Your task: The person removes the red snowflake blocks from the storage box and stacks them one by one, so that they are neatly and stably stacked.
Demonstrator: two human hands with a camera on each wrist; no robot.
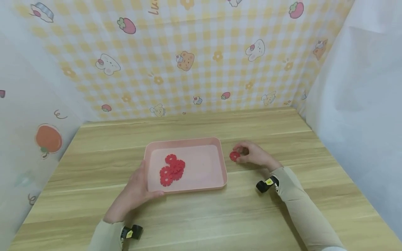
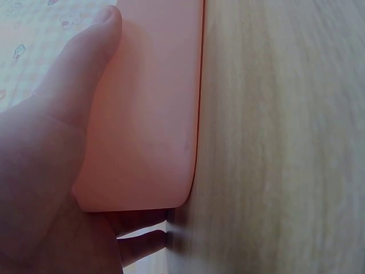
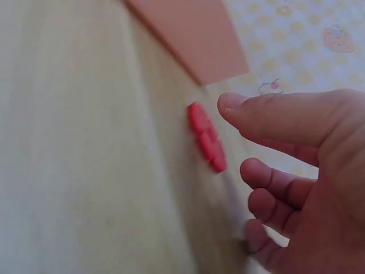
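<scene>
A shallow pink tray sits on the table, with several red notched plastic discs overlapping in its left half. My left hand grips the tray's near left corner. In the left wrist view, the thumb lies along the tray's outer wall and fingers reach around its end. Right of the tray, my right hand is at a single red disc, with thumb and forefinger beside it. The right wrist view shows a gap between the thumb and that disc; the forefinger is mostly hidden.
The wood-grain table meets a yellow checked cloth at the back. White sheets hang at the left and right. Each wrist wears a small black camera.
</scene>
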